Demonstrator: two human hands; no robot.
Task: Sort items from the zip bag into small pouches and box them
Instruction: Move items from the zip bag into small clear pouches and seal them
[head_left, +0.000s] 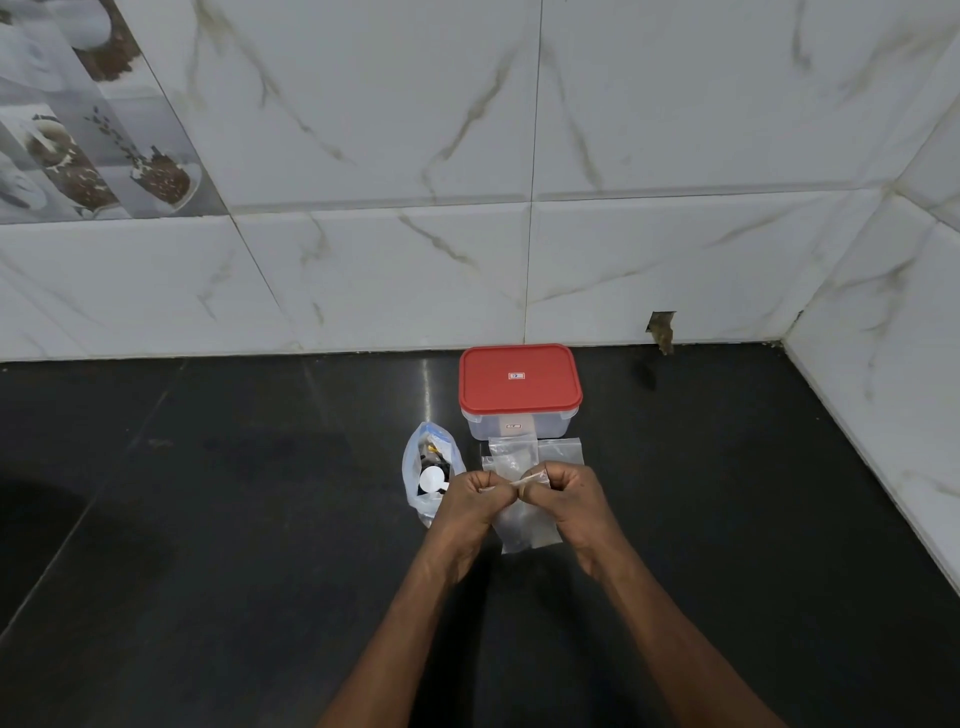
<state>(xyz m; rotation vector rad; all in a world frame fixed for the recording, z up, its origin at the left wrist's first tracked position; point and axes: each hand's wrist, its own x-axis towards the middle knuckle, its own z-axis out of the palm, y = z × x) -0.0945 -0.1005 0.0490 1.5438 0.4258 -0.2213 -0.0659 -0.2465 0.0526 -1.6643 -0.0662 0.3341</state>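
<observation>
Red-lidded plastic box (519, 387) shut, at back of black counter (208, 519). Small clear pouch (525, 525) just in front of box, long axis running from box toward person, mouth at box end. Left hand (470, 493) and right hand (569, 491) both curled, pinching pouch's top edge from opposite sides, likely prising seal apart. Spare pouches (561, 449) flat between box and hands. Zip bag (415, 467) front-left of box, just beside left hand, white round item (432, 479) inside. Left hand nearer for reach-in.
</observation>
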